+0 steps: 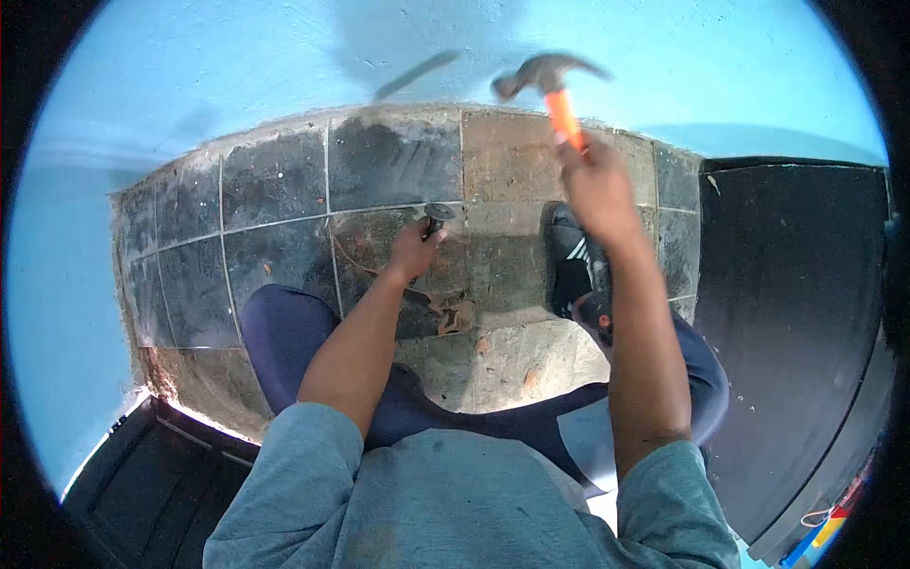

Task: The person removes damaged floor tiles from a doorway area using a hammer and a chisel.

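My right hand (pixel 599 190) grips a claw hammer (pixel 545 73) by its orange handle, raised above the floor near the blue wall. The hammer's metal head and claw are slightly blurred. Lower and to the left, my left hand (pixel 413 252) is closed around a dark chisel (pixel 438 212) with a round black guard at its top. Its lower end is hidden by the hand. Beneath it lie dark floor tiles (pixel 275 185) and a brownish patch of bare floor (pixel 517 237) where the tile surface is gone.
A blue wall (pixel 237 76) rises behind the tiled strip. On the right stands a large black panel (pixel 796 322); a black slatted object (pixel 152 484) is at lower left. My foot in a dark striped sandal (pixel 569 251) rests on the floor close to the bare patch.
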